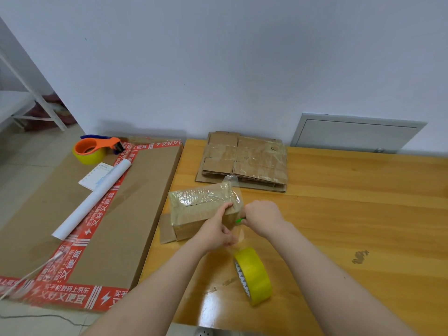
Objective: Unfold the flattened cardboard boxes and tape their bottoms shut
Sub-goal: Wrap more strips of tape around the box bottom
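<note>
Box (201,209) lying near left edge of surface (339,214). Left hand (218,229) pinching strip (240,235) taut against box end; right hand (261,217) gripping green cutter (239,221). Judgement: cutting close to box, keeping tension.

Your left hand (219,229) reaches onto a small cardboard box (198,207) on the table (339,202), one finger lying on its tape-covered top. Whether the other fingers pinch the tape is unclear. Your right hand (260,215) grips a small green tool (239,220) at the box's right end. A strip of clear tape (238,235) runs down to a yellow tape roll (254,275) standing on edge nearby. Flattened boxes (244,161) are stacked by the wall.
</note>
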